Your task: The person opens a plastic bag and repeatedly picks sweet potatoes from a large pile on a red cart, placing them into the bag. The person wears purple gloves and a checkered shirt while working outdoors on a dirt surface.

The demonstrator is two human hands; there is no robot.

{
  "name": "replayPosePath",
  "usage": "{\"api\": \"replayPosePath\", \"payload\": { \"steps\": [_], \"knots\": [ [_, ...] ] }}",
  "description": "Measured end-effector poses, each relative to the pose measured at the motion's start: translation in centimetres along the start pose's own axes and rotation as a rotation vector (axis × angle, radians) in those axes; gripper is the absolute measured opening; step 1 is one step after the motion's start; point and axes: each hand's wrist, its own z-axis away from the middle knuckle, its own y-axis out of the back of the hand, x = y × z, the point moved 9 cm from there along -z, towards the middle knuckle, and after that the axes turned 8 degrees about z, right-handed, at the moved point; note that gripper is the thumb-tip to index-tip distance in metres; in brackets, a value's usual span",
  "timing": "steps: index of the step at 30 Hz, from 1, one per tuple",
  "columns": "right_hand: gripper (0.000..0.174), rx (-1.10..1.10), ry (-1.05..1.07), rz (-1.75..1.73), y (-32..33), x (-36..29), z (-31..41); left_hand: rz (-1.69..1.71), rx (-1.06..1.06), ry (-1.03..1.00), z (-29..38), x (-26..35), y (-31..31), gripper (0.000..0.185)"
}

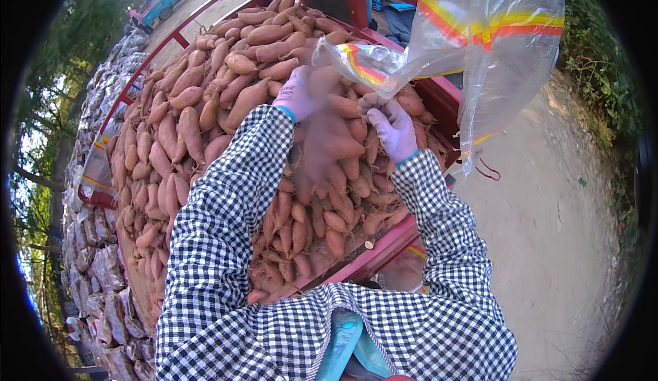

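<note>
A large heap of sweet potatoes fills the red metal cargo bed before me. Above it, near the middle, is my left hand in a light purple glove; blur beside its fingers hides whether it grips a sweet potato. Over the heap's right part, my right hand, gloved alike, has bent fingers close to the dirty glove tips; what they may hold is unclear. Blurred sweet potatoes lie or move between both hands. Clear plastic bags with yellow and red stripes hang at the upper right, one reaching toward my hands.
Red rails bound the bed. Stacked filled bags stand along the left. A dirt path and green bushes lie to the right. A blue vehicle is far off, upper left, with a person nearby.
</note>
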Motion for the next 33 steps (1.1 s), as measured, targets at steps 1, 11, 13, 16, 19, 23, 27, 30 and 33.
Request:
{"api": "replayPosePath", "payload": {
  "steps": [1, 11, 13, 16, 19, 23, 27, 30, 33],
  "knots": [
    [0.036, 0.037, 0.004, 0.075, 0.3, 1.4, -2.1, 0.067, 0.078, 0.039, 0.1, -0.4, 0.6, 0.084],
    [0.065, 0.189, 0.104, 1.048, 0.1, 9.2, -4.7, 0.934, 0.251, 0.18, 0.6, -3.1, -1.2, 0.071],
    [0.07, 0.39, 0.156, 0.805, 2.9, 6.9, 2.3, 1.211, 0.24, 0.268, 3.4, -3.7, -1.6, 0.064],
    [0.077, 0.544, -0.053, 0.92, 3.9, 13.2, 18.1, 1.478, 0.172, 0.041, 5.3, -2.7, -1.1, 0.06],
    [0.079, 0.511, -0.302, 1.118, 3.1, 17.4, 21.6, 1.57, 0.159, 0.02, 8.0, -2.1, -1.9, 0.057],
    [0.065, 0.612, -0.313, 0.853, 6.9, 20.7, 20.5, 1.618, 0.162, 0.11, 11.2, -4.2, -4.5, 0.053],
    [0.055, 0.703, -0.354, 0.27, 9.2, 21.5, 21.6, 1.74, 0.101, 0.264, 13.8, -6.1, -6.2, 0.052],
    [0.05, 0.718, -0.364, -0.421, 9.6, 20.3, 21.4, 1.817, 0.08, 0.35, 15.9, -7.5, -7.1, 0.05],
    [0.048, 0.651, -0.352, -0.535, 10.3, 13.7, 23.4, 1.908, 0.137, 0.445, 18.7, -6.8, -7.9, 0.058]
  ]
}}
